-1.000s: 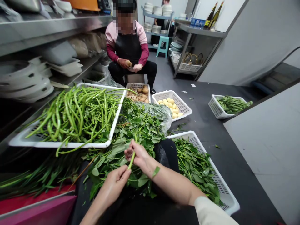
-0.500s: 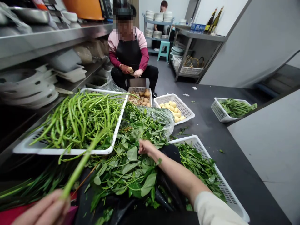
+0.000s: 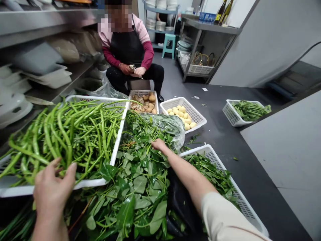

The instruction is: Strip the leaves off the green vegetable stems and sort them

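Note:
My left hand (image 3: 54, 184) is over the near edge of a white basket (image 3: 117, 144) heaped with long green stems (image 3: 82, 130). Its thumb and fingers are apart, with nothing held between them. Farther right, my right hand (image 3: 159, 145) reaches into a pile of leafy greens (image 3: 140, 184), fingers closed at the upper part of the heap. What it grips is too small to make out. The leafy pile lies between the stem basket and a second white basket (image 3: 240, 197) holding more leafy greens (image 3: 213, 177). A clear plastic bag (image 3: 179, 132) of greens lies beyond my right hand.
Ahead sits a person (image 3: 127, 50) handling a potato over a basket of unpeeled potatoes (image 3: 150, 98). Peeled potatoes (image 3: 184, 115) fill a white basket beside it. Shelving (image 3: 50, 25) runs along the left; another greens basket (image 3: 234, 113) stands right.
My left hand has moved up to the stem basket and opened; the thick stem it held is released. My right hand has shifted slightly farther away, still closed. The view has shifted a little.

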A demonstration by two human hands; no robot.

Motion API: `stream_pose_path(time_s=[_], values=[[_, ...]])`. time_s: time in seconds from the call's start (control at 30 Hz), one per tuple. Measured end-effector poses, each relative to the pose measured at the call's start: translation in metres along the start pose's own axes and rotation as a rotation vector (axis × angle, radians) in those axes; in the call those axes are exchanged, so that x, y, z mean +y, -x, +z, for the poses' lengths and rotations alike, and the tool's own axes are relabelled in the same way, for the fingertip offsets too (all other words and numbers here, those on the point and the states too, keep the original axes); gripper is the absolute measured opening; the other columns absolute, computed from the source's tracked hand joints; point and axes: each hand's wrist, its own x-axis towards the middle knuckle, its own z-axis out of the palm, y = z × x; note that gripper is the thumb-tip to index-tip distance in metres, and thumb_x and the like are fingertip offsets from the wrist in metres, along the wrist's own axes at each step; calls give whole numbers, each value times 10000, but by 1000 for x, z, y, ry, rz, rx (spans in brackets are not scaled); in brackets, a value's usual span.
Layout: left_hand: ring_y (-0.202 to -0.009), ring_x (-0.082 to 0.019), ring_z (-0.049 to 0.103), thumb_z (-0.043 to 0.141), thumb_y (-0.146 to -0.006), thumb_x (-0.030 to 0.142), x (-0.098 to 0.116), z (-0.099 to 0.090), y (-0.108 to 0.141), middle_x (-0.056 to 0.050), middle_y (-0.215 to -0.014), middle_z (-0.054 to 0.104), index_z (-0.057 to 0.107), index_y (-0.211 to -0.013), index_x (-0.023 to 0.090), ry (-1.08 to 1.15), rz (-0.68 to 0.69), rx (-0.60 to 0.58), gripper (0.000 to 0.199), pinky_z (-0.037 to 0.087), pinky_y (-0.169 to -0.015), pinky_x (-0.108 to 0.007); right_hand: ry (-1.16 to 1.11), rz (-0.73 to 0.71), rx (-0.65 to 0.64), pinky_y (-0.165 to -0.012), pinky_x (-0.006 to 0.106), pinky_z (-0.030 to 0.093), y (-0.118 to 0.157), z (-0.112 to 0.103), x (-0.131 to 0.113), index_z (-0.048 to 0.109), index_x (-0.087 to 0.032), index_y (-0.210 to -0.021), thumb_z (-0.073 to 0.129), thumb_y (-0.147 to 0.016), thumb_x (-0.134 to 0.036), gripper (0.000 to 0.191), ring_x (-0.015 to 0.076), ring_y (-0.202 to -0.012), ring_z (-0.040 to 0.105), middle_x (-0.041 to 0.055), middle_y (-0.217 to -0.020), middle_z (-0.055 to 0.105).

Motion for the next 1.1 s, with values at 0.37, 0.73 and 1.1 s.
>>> stream_pose_path(time_s=[0.37, 0.73, 1.1], values=[[-833, -220, 608, 518, -663, 455, 14, 1, 48, -46, -984, 637, 648, -845, 228, 273, 111, -14, 318, 496, -786, -331, -396, -159, 140, -542, 178, 377, 24, 35, -9, 613, -155, -873, 466, -855, -333, 232, 87, -604, 528, -12, -714, 616], [-696, -142, 562, 692, -607, 447, 117, 19, 68, -51, -835, 678, 685, -956, 154, 929, 68, -786, 456, 417, -562, -224, -1073, -363, -781, -438, 120, 369, 137, -7, -65, 610, -118, -790, 512, -884, -174, 147, 33, -464, 434, -44, -559, 498], [-533, -84, 529, 615, -745, 119, 113, 5, 78, 6, -558, 614, 651, -718, 112, 1294, -129, -408, 45, 405, -549, -188, -419, -645, -9, -542, 180, 360, 198, -31, -21, 631, -142, -673, 572, -797, -274, 190, 67, -567, 478, -35, -593, 559]])
